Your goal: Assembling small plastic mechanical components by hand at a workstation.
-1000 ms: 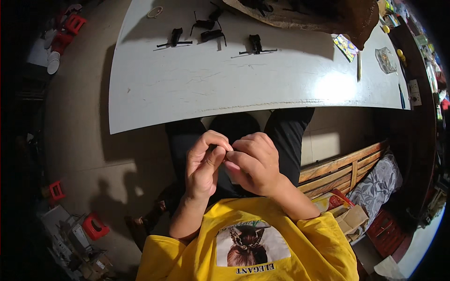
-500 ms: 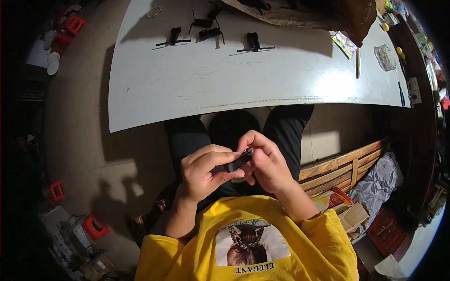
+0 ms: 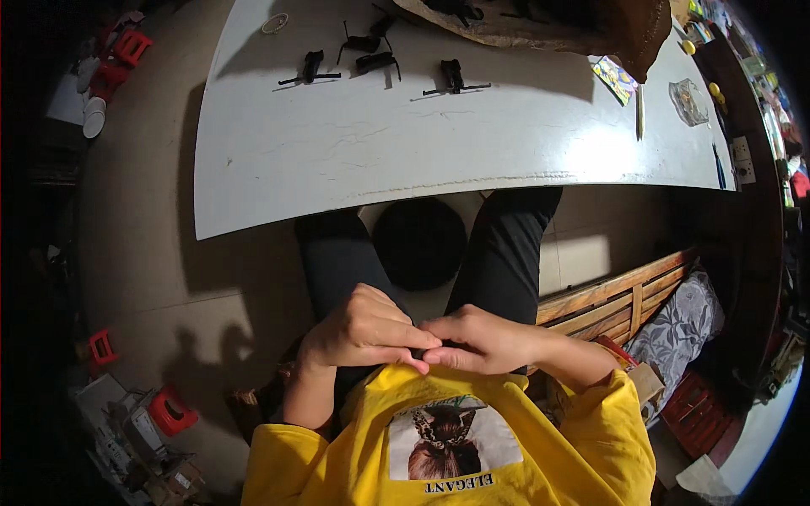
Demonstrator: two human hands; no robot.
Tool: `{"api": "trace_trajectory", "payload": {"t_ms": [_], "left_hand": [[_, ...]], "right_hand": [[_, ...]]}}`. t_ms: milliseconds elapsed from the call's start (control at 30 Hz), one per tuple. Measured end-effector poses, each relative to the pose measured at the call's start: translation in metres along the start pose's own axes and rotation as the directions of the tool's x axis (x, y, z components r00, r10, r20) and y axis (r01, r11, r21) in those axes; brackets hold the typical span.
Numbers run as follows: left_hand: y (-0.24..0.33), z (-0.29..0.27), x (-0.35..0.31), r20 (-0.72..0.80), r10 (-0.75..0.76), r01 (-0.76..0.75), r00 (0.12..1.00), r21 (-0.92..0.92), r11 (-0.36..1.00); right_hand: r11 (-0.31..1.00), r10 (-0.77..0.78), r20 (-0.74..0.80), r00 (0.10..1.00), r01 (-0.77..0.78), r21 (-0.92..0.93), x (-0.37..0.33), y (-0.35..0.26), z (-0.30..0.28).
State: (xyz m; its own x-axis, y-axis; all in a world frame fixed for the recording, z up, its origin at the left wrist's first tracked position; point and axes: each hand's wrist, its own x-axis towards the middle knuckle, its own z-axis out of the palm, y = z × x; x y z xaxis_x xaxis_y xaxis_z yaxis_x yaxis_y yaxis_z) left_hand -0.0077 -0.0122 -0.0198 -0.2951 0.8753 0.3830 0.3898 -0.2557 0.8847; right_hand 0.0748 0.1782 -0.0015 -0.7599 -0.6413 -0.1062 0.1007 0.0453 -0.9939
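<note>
Pinched tight: left hand (image 3: 364, 327) closed about a dark piece (image 3: 418, 355), right hand (image 3: 483, 339) drawn up against it

Fingers bent and thumb pressed in from below, the left hand leaves hardly any gap; only a sliver of the dark piece shows between the fingertips, so its shape cannot be read. The right hand comes across from the other side, back uppermost, thumb and forefinger pointing left with a narrow dark gap between them; whether it has hold of the piece too, I cannot tell. The fingertips meet just above the hem of the yellow shirt (image 3: 337, 434), over black trousers (image 3: 510, 257). Both elbows are bent; the left forearm rises steeply, while the right lies flatter and slants inward.

Beyond the hands, well apart from them, several small black parts (image 3: 452, 76) with thin rods lie on the white table (image 3: 371, 143), near a brown, irregular-edged object (image 3: 574, 38).
</note>
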Motion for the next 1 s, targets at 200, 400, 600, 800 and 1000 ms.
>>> {"api": "trace_trajectory", "payload": {"t_ms": [200, 400, 600, 800, 1000], "left_hand": [[0.001, 0.002, 0.007, -0.497, -0.211, 0.274, 0.842, 0.057, 0.960], [-0.009, 0.008, -0.007, -0.533, -0.390, 0.262, 0.751, -0.302, 0.917], [-0.014, 0.012, 0.010, -0.674, -0.479, 0.229, 0.562, -0.430, 0.873], [-0.015, 0.014, 0.010, -0.606, -0.420, 0.215, 0.675, -0.383, 0.898], [-0.010, 0.011, 0.007, -0.591, -0.421, 0.259, 0.688, -0.343, 0.903]], "right_hand": [[0.732, -0.325, -0.407, 0.854, -0.045, -0.680, 0.041, -0.021, -0.057], [0.165, -0.592, -0.570, 0.569, -0.608, -0.777, 0.086, 0.024, -0.130], [0.805, -0.364, -0.517, 0.774, -0.018, -0.594, 0.061, 0.011, -0.073], [0.922, -0.324, -0.434, 0.841, 0.383, 0.053, 0.046, 0.023, -0.022], [0.787, -0.024, -0.482, 0.876, 0.314, 0.532, 0.047, 0.001, -0.011]]}}
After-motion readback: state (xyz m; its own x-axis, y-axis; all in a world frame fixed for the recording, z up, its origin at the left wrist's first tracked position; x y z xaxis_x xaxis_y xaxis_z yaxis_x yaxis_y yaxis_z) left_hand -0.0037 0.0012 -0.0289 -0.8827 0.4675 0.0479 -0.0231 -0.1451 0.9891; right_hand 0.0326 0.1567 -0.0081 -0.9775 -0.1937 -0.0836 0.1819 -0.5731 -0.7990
